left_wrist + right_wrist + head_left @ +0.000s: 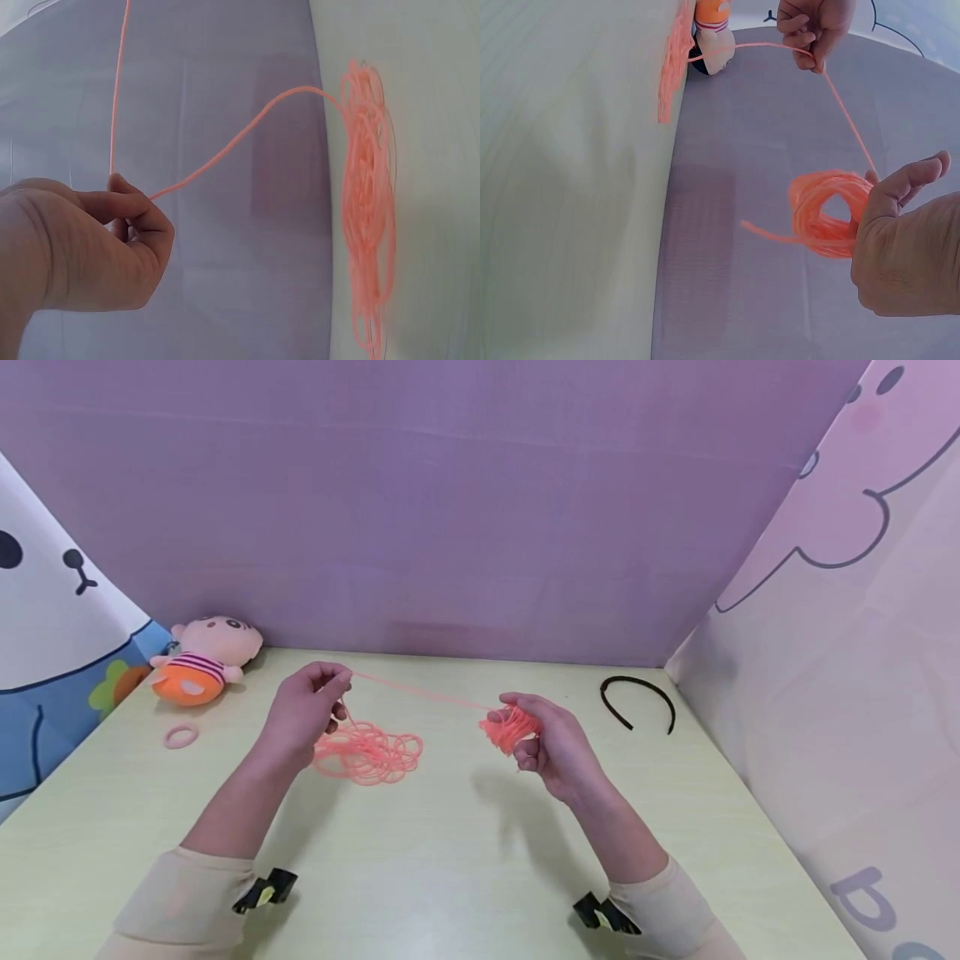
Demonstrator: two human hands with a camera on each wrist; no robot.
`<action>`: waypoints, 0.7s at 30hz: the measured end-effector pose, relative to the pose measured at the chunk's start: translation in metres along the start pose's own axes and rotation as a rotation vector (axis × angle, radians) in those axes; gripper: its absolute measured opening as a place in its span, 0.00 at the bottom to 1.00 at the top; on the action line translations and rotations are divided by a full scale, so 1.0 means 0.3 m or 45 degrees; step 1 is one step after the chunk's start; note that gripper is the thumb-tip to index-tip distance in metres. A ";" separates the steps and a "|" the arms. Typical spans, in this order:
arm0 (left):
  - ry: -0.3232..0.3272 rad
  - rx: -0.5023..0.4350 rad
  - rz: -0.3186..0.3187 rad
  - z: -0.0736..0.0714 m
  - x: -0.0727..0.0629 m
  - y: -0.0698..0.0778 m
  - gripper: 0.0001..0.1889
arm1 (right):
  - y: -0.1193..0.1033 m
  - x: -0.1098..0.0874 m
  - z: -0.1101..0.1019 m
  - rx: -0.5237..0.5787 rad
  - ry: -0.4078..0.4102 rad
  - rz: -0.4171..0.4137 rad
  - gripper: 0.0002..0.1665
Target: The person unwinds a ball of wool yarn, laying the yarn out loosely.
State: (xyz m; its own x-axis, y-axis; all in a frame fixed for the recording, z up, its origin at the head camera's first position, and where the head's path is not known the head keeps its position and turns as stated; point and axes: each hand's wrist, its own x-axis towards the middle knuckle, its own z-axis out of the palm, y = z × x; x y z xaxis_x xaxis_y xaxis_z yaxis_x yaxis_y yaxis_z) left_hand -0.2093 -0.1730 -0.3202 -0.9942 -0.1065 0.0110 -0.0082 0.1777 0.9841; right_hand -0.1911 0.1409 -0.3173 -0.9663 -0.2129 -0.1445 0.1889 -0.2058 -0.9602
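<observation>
The left hand (303,710) pinched the cord (118,82), the right hand (561,745) gripped its coil (806,214), and I feared the overlapping loops (365,184) might knot.

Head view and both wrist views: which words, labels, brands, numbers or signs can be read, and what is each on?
"b", probably: a tilted purple letter on the right wall, head view.
A second purple mark beside it is cut off by the picture's edge; unreadable.
No readable text on the pink cord, doll or headband.
</observation>
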 end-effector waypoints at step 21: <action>-0.156 0.060 -0.066 0.027 0.012 -0.036 0.22 | 0.002 -0.010 0.008 0.025 -0.064 0.023 0.22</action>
State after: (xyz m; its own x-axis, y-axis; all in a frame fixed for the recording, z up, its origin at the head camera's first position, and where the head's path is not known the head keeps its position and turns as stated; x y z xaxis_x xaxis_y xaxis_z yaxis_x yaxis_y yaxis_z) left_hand -0.2136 -0.1672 -0.3323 -0.9979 0.0030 -0.0639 -0.0617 0.2214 0.9732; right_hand -0.1878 0.1392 -0.3168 -0.9529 -0.2642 -0.1490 0.2101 -0.2204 -0.9525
